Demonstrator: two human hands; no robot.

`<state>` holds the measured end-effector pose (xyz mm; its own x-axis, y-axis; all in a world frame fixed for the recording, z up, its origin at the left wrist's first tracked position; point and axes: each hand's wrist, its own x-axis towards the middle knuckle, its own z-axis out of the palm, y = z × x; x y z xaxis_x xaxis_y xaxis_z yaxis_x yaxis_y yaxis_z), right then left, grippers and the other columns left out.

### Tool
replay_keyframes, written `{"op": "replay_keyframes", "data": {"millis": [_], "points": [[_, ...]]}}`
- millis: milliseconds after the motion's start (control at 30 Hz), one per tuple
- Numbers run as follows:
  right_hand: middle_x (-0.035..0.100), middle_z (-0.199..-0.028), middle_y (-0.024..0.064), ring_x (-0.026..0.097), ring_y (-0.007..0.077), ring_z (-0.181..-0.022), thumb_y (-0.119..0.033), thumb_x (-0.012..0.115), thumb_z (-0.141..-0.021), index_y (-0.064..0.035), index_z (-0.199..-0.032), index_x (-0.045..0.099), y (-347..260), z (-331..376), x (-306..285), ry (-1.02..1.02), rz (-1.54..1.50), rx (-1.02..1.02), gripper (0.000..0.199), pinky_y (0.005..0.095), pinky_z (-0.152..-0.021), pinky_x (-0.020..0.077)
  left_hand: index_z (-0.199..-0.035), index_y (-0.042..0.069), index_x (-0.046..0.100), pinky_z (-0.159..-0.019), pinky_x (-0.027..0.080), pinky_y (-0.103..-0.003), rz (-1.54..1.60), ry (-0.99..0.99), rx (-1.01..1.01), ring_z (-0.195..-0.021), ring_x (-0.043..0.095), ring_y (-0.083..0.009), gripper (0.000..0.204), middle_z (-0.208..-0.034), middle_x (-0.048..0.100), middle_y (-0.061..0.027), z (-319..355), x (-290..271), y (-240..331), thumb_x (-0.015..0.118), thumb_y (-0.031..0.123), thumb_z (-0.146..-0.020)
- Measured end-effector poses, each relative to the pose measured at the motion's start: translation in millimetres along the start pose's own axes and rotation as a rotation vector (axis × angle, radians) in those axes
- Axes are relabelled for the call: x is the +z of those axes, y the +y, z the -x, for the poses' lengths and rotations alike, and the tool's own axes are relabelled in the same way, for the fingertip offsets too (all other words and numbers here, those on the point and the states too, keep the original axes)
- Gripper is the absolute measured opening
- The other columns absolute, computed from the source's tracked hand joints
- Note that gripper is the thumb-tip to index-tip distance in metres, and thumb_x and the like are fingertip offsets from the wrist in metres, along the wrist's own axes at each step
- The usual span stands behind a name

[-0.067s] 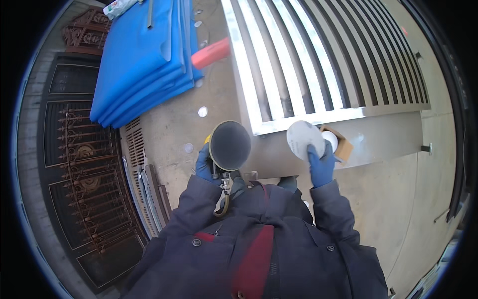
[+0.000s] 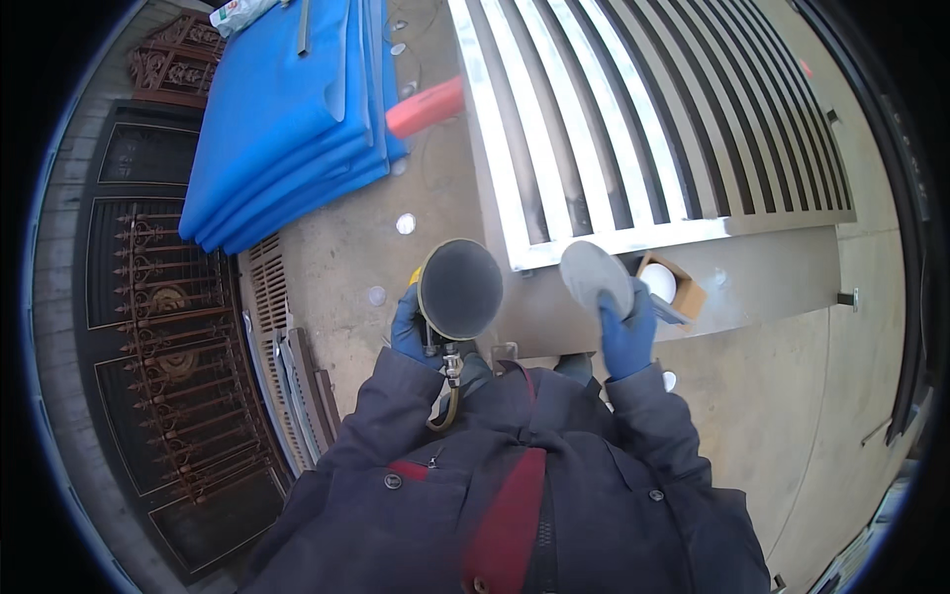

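Note:
My left hand (image 2: 409, 327), in a blue glove, grips an air sander (image 2: 458, 290) turned so its round grey pad faces up at me; a hose fitting hangs below it. My right hand (image 2: 625, 337), also blue-gloved, holds a round pale sanding disc (image 2: 594, 275) upright, a little to the right of the sander pad and apart from it. Both hands are in front of my dark jacket, over the near edge of a slatted metal gate panel (image 2: 633, 119) lying flat.
A small open cardboard box (image 2: 676, 285) with a white roll in it sits by my right hand. Blue folded sheets (image 2: 287, 119) lie at the upper left, a red handle (image 2: 426, 107) beside them. Ornate dark iron gates (image 2: 148, 327) lie to the left. Loose discs dot the concrete floor (image 2: 405, 224).

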<state>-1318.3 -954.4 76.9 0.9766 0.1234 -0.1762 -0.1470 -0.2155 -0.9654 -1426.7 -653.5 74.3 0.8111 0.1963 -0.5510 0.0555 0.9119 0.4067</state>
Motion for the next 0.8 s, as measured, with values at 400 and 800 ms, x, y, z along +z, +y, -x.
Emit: {"op": "replay_keyframes", "data": {"millis": [400, 800], "points": [[0.057, -0.149, 0.0226, 0.059, 0.0416, -0.133, -0.001, 0.07, -0.081, -0.0037, -0.152, 0.05, -130, 87, 298, -0.109, 0.573, -0.843, 0.074, 0.0502, -0.103, 0.0519, -0.14, 0.008, 0.063, -0.103, 0.061, -0.047, 0.159, -0.034, -0.093, -0.119, 0.071, -0.0272, 0.042, -0.133, 0.071, -0.0115, 25, -98, 176, 0.065, 0.029, -0.104], [0.058, -0.15, 0.0215, 0.056, 0.0406, -0.138, 0.003, 0.068, -0.081, -0.0047, -0.15, 0.054, -173, 102, 432, -0.252, 0.632, -0.865, 0.071, 0.0496, -0.111, 0.0475, -0.141, 0.006, 0.062, -0.104, 0.059, -0.042, 0.289, -0.154, 0.032, -0.122, 0.07, -0.0259, 0.042, -0.136, 0.069, -0.0142, 49, -137, 275, 0.064, 0.029, -0.106]]}}
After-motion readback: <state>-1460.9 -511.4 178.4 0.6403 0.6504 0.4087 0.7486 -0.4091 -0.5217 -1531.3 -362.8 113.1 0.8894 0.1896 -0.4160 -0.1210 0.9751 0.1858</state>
